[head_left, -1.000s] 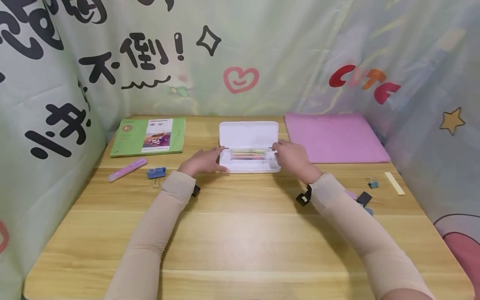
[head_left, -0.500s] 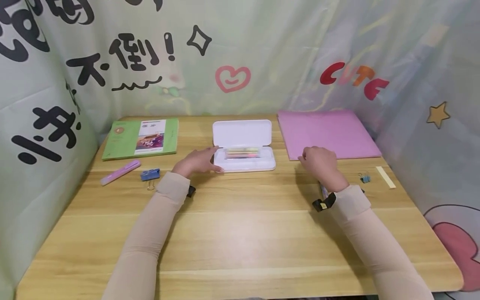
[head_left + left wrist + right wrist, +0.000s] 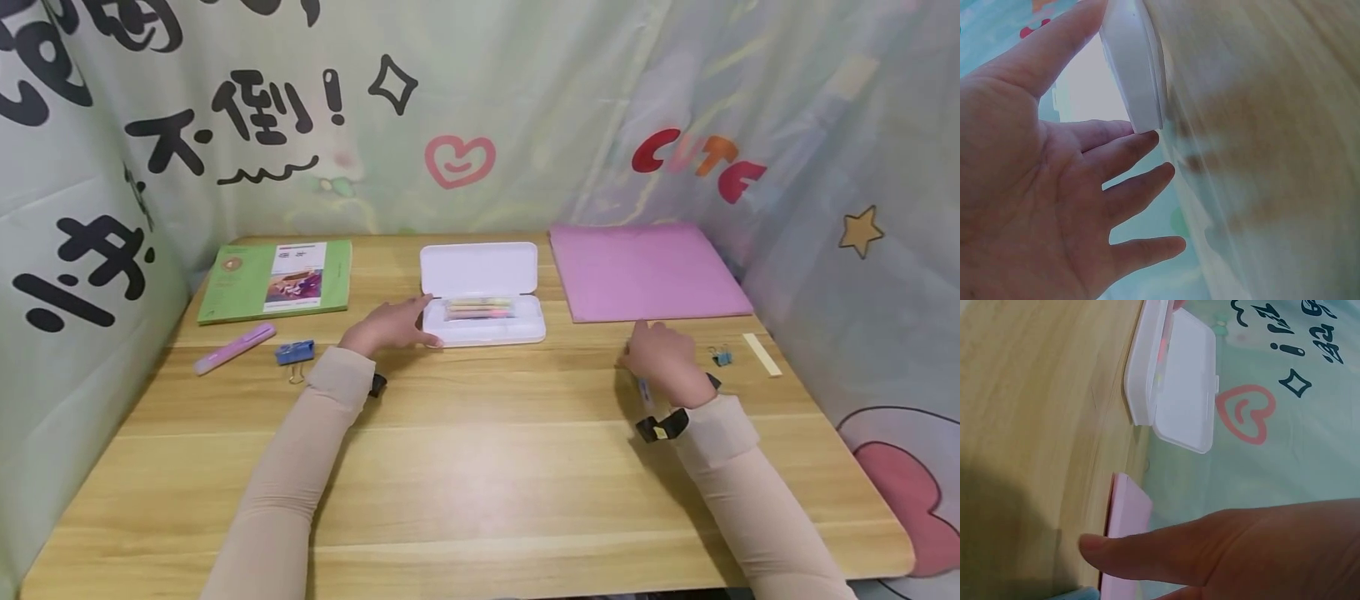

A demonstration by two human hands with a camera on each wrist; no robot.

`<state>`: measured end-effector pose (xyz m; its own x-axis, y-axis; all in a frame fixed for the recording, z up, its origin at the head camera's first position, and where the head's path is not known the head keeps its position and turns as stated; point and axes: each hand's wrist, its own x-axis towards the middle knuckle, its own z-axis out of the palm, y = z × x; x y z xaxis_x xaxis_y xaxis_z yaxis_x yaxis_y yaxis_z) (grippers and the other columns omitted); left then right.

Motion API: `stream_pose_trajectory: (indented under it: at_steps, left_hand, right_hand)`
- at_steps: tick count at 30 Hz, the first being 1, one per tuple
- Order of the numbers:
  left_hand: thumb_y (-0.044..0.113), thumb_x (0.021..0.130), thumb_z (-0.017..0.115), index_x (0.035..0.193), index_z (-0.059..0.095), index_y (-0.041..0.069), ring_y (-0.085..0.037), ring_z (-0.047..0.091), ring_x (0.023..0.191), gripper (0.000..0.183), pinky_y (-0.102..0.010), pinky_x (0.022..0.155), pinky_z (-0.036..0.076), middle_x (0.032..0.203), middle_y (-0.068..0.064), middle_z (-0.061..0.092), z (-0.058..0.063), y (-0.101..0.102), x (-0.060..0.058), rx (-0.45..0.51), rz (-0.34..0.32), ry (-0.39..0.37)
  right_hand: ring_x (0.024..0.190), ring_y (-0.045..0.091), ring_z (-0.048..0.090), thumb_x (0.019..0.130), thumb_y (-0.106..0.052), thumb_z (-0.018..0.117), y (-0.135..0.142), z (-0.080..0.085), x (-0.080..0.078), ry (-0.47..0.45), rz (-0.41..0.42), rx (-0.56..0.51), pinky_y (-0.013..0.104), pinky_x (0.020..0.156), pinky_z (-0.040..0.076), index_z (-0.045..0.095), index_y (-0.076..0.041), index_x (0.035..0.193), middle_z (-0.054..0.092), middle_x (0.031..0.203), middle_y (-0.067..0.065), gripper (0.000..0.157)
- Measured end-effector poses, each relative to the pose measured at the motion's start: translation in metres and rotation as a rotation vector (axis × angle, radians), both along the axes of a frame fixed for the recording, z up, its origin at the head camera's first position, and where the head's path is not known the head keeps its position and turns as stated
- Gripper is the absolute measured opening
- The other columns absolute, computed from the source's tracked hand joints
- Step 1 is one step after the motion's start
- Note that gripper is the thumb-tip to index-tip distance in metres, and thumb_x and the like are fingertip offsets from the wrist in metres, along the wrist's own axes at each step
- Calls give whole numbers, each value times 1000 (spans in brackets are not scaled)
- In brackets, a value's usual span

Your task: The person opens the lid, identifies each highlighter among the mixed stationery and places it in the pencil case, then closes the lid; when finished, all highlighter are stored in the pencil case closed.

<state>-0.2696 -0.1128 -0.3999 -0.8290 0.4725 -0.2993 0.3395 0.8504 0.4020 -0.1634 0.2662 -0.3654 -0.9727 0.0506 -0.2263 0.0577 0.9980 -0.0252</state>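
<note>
An open white pencil case (image 3: 487,333) lies at the back middle of the table, its lid tilted up and several thin coloured sticks (image 3: 480,308) in its tray. My left hand (image 3: 390,327) spans the case's left end, thumb at the front and fingertips at the back corner. Those fingers are spread and nearly straight in the left wrist view. My right hand (image 3: 663,360) is low over the table, right of the case. Its thumb is straight in the right wrist view; its other fingers are mostly hidden. Beneath it shows part of a slim bluish-white object (image 3: 645,393), mostly covered.
A green book (image 3: 247,283) lies at back left, with a purple stick-like item (image 3: 235,348) and a blue binder clip (image 3: 295,352) before it. At back right is a pink sheet or folder (image 3: 645,271). A teal binder clip (image 3: 722,357) and a pale strip (image 3: 762,355) lie farther right.
My right hand has left the right end of the pencil case and moved right and nearer, over the small object. My left hand has stayed at the case. The head view has shifted slightly.
</note>
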Motion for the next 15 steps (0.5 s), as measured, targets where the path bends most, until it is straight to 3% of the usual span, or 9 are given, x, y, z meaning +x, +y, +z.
stream_pose_trajectory:
  at_steps: [9, 15]
  left_hand:
    - [59, 71, 57, 140, 12, 17, -25, 19, 127, 93, -49, 100, 4, 141, -8, 19, -1, 0, 0, 6, -1, -4]
    - [59, 70, 57, 140, 11, 19, -24, 20, 126, 93, -49, 101, 5, 141, -7, 19, -3, -1, -1, 14, 9, -8]
  right_hand:
    - [63, 27, 49, 81, -18, 53, 4, -5, 6, -69, 46, -38, 40, 49, 38, 45, 7, 97, 49, 74, 14, 31]
    - [55, 24, 48, 83, -16, 50, 4, -11, 3, -77, 72, -77, 35, 43, 36, 42, 7, 105, 50, 72, 12, 33]
